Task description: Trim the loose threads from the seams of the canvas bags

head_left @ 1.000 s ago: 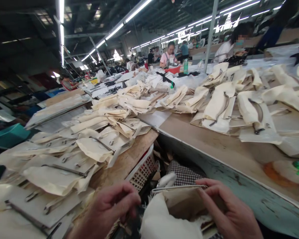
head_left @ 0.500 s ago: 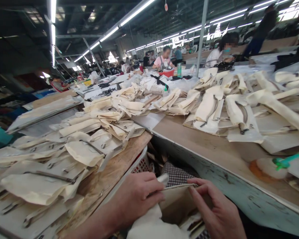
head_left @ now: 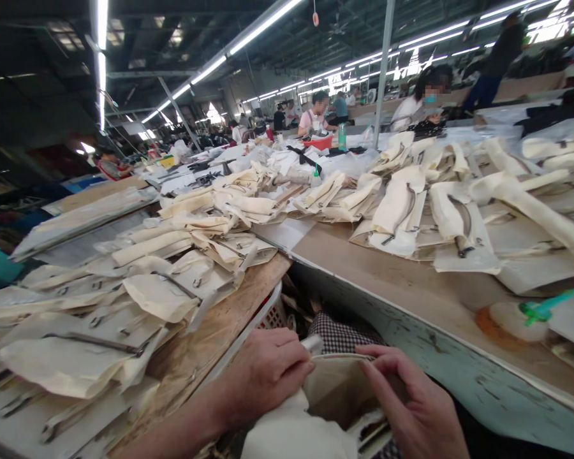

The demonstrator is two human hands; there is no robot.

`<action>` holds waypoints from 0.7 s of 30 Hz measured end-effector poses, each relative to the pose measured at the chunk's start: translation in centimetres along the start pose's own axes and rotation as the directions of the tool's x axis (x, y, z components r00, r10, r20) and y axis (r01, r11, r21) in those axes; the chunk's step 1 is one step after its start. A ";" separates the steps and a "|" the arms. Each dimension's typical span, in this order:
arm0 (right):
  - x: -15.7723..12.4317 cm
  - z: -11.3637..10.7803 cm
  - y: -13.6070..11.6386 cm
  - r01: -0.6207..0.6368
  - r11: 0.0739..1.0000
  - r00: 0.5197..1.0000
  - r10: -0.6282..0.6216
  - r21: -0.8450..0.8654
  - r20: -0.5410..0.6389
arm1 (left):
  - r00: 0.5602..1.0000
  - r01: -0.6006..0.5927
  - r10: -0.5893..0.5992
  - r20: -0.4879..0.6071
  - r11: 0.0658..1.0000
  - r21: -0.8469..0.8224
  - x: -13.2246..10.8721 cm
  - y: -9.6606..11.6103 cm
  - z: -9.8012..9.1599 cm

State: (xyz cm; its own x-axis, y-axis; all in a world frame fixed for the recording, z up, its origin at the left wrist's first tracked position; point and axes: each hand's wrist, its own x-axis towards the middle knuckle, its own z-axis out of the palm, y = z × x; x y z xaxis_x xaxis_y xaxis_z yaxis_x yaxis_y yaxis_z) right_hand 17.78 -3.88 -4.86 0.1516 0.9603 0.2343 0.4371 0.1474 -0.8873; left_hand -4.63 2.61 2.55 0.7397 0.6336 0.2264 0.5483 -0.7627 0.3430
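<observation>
Low in the head view, a cream, leather-like bag piece (head_left: 294, 432) is held over my lap, its beige inner side facing up between my hands. My left hand (head_left: 266, 371) is closed on its left part, fingers curled over the edge. With thumb and fingers, my right hand (head_left: 414, 401) pinches the far rim near its right end. Several layered edges show below, beside the right palm. A small pale, shiny tip sticks out beyond the left fingers; I cannot make out what it belongs to. Black-and-white checked cloth (head_left: 340, 328) lies just behind the piece.
Similar cream pieces (head_left: 172, 296) cover the wooden table at left; more (head_left: 399, 207) lie on the right-hand table. A glue bottle with a green nozzle (head_left: 519, 319) stands at right. A red-and-white basket (head_left: 272, 312) sits between the tables. Several people work farther back.
The view has shifted slightly. Both hands keep their hold on the cream piece, and the far rim between them now looks a little more curved.
</observation>
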 end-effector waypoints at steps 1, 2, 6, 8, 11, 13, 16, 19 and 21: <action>0.1 -0.2 0.1 0.034 0.999 0.999 -0.034 0.001 0.021 | 1.000 0.031 -0.031 0.001 0.999 -0.021 0.0 -0.2 0.0; 0.2 -0.4 0.2 0.068 0.998 0.997 -0.068 0.008 0.045 | 0.998 0.060 -0.060 0.003 0.998 -0.037 -0.1 -0.3 0.0; 0.4 -1.0 0.2 0.130 0.990 0.983 -0.136 0.051 0.122 | 0.991 0.129 -0.127 0.030 0.990 -0.055 -0.6 -0.6 0.1; 0.3 -1.0 0.2 0.096 0.994 0.988 -0.102 0.058 0.114 | 0.991 0.130 -0.128 0.039 0.990 -0.051 -0.8 -0.5 0.0; 0.1 -0.9 0.3 0.043 0.997 0.995 -0.048 0.059 0.086 | 0.996 0.082 -0.081 0.038 0.997 -0.008 -1.0 -0.2 -0.1; 0.0 -0.7 0.5 0.029 0.997 0.994 -0.036 0.065 0.107 | 0.998 0.039 -0.041 0.041 0.999 0.035 -0.9 0.0 -0.1; -0.1 -0.4 0.5 -0.032 0.996 0.995 0.024 0.088 0.094 | 0.999 -0.010 0.007 0.031 0.997 0.081 -0.7 0.5 -0.2; -0.2 -0.1 0.1 -0.099 0.988 0.995 0.097 0.117 0.021 | 0.999 -0.036 0.034 0.023 0.994 0.103 -0.4 1.1 -0.4; -0.3 0.1 -0.2 -0.110 0.985 0.994 0.112 0.133 -0.009 | 0.997 -0.060 0.052 0.064 0.991 0.117 -0.1 1.5 -0.7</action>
State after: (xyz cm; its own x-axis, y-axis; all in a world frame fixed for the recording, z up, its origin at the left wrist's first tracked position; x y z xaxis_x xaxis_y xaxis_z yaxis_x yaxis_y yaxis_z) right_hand 17.56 -4.16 -4.81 0.2075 0.9687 0.1364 0.2960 0.0708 -0.9526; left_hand -4.17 1.49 3.69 0.7911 0.5831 0.1850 0.5450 -0.8091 0.2196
